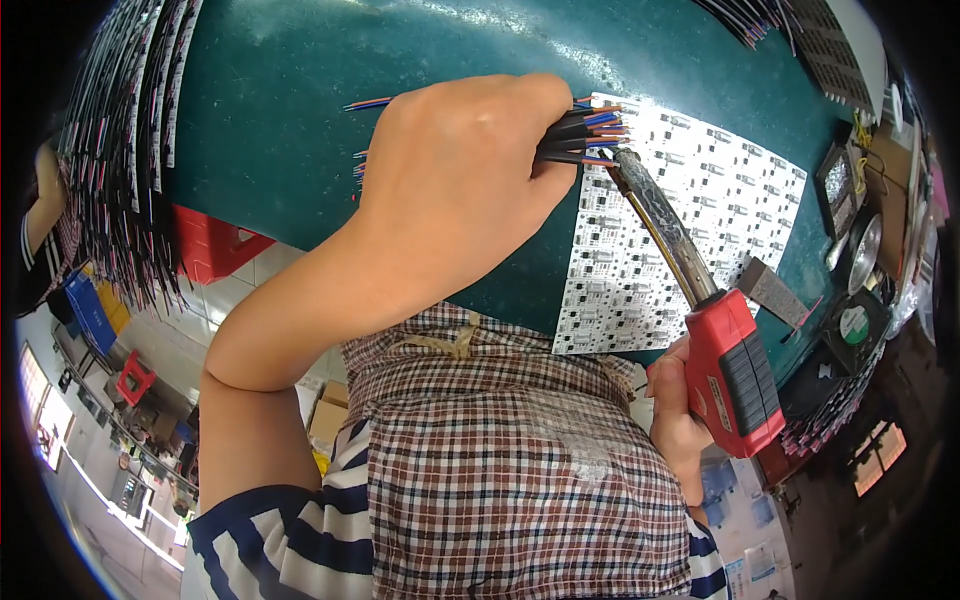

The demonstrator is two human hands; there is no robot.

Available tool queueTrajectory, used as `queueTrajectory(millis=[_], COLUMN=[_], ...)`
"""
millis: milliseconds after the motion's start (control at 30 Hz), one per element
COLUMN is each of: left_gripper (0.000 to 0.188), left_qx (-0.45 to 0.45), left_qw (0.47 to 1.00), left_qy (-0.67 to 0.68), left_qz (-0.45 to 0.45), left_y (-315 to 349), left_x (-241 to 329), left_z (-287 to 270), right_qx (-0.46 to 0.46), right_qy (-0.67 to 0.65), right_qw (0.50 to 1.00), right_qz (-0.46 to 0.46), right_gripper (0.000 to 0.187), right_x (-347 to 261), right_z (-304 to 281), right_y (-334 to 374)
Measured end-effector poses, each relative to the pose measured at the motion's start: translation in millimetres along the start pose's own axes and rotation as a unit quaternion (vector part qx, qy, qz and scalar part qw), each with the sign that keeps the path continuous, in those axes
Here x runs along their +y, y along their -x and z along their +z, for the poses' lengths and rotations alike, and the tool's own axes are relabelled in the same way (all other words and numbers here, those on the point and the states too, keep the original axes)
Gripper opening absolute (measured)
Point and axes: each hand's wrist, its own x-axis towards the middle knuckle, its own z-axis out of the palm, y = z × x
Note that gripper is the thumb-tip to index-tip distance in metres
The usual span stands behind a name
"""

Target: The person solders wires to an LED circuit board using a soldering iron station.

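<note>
My left hand (460,170) is closed around a small bundle of black-sheathed cables (570,130). Their stripped ends, with blue, brown and black wires, point right from between thumb and fingers. In my right hand (680,420) is a red and black soldering gun (735,370), its long metal barrel slanting up and left. The hot end is close beside the wire ends; whether they touch I cannot tell. Below the barrel lies a white panel of small circuit boards (735,190) on the green table (280,130). More cable ends show left of my left hand.
Many black cables (130,150) hang over the table's left edge, by a red stool (205,245). A grey block (775,290) sits at the panel's right corner, with a small black fan (857,325) beyond. Another person's arm (45,190) shows far left. More cables (745,20) lie top right.
</note>
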Motion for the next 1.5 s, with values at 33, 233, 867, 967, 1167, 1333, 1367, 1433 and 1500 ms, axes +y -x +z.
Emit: queueTrajectory(millis=[33,233,867,967,1167,1333,1367,1433,1500], left_gripper=[0.017,0.016,0.014,0.013,0.012,0.012,0.012,0.014,0.015], left_qx=[-0.004,0.000,-0.052,-0.040,-0.012,-0.016,-0.015,-0.018,-0.011], left_qw=[1.000,1.000,0.999,0.999,1.000,0.999,0.999,0.999,0.999], left_qy=[-0.007,-0.012,0.008,-0.004,-0.006,-0.034,-0.034,-0.030,0.031], left_qz=[-0.001,0.005,0.001,0.006,0.025,0.038,0.039,0.040,0.021], left_y=[0,0,-7,-5,-4,-4,-4,-4,-4], left_x=[0,-1,-4,-2,1,1,0,-3,1], left_z=[0,0,-4,-4,-4,-1,0,1,-2], right_qx=[0.028,0.033,0.019,0.004,0.011,0.008,0.017,0.031,0.045], right_qy=[-0.030,-0.043,-0.012,-0.028,0.050,0.023,-0.003,-0.028,-0.053], right_qw=[0.999,0.998,0.996,0.997,0.998,1.000,1.000,0.999,0.997], right_qz=[0.030,0.037,0.088,0.066,-0.027,0.000,0.011,0.025,0.040], right_gripper=[0.022,0.019,0.013,0.011,0.014,0.026,0.031,0.031,0.032], right_x=[-4,-5,-8,-7,10,10,12,8,6], right_z=[4,3,1,0,-8,-7,-6,-2,1], right_y=[0,-3,7,4,15,16,18,18,17])
